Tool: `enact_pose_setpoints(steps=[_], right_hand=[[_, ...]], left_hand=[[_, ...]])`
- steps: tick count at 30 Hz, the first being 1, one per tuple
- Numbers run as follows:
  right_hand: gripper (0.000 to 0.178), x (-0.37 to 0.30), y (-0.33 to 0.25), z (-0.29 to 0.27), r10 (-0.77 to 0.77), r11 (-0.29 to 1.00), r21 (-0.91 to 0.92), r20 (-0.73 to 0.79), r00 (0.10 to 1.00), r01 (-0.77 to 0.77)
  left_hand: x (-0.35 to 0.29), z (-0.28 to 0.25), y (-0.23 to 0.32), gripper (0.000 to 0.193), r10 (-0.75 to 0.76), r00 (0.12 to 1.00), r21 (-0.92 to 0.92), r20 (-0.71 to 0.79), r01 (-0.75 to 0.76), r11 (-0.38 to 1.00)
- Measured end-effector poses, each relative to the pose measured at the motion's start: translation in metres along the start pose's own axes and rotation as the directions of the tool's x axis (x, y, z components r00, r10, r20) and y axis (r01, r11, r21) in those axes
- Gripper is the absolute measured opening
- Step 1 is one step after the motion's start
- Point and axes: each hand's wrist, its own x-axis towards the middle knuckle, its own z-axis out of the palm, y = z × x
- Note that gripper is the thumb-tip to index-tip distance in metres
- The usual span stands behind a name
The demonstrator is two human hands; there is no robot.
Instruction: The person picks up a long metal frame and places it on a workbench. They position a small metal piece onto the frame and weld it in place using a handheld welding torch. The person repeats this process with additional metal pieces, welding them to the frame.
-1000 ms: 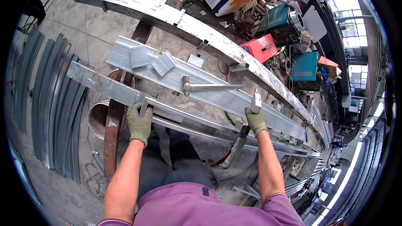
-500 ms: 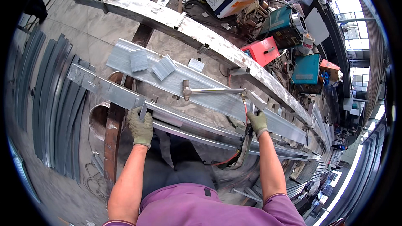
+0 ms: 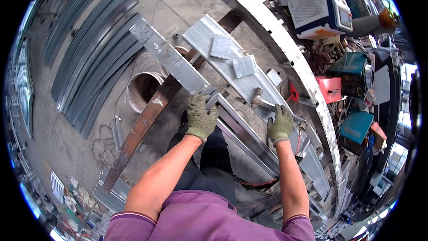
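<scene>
My left hand, in a green knit glove, is closed around a small bent metal piece at the end joint of a long steel profile. Over the hammer's handle hovers or rests my gloved right hand, its fingers stretched out and a little apart; whether they touch the handle I cannot tell. The hammer lies on a wide galvanized channel, head toward the left. On that channel are two square metal plates, a nearer one and a farther one.
A rusty brown support beam runs beneath the profile, beside a round bucket. Dark steel strips lie stacked on the floor at left. Beyond the channel stretches a long white beam, with a red box and teal machines behind.
My right hand has left the dark torch-like tool with its hose and moved to the hammer's handle, fingers opened. My left hand stays on the small metal piece. The view has turned.
</scene>
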Motion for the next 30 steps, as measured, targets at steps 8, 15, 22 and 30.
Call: enact_pose_setpoints(steps=[8,15,22,30], right_hand=[[0.030,0.046,0.006,0.020,-0.175,0.983,0.068,0.047,0.983,0.172],[0.027,0.035,-0.026,-0.027,-0.064,0.929,0.365,-0.015,0.998,0.065],[0.022,-0.024,-0.106,-0.105,-0.046,0.719,0.691,0.160,0.986,-0.079],[0.021,-0.042,-0.137,-0.118,-0.045,0.774,0.632,0.112,0.993,-0.036]], left_hand=[[-0.003,0.001,0.003,0.030,-0.056,0.998,-0.037,-0.033,0.055,0.998],[-0.003,0.003,0.001,0.034,-0.076,0.997,-0.051,-0.009,0.075,0.996],[-0.003,0.002,-0.001,0.037,-0.055,0.998,-0.039,-0.026,0.054,0.998],[-0.001,-0.005,0.006,0.035,-0.061,0.998,-0.037,-0.021,0.060,0.998]])
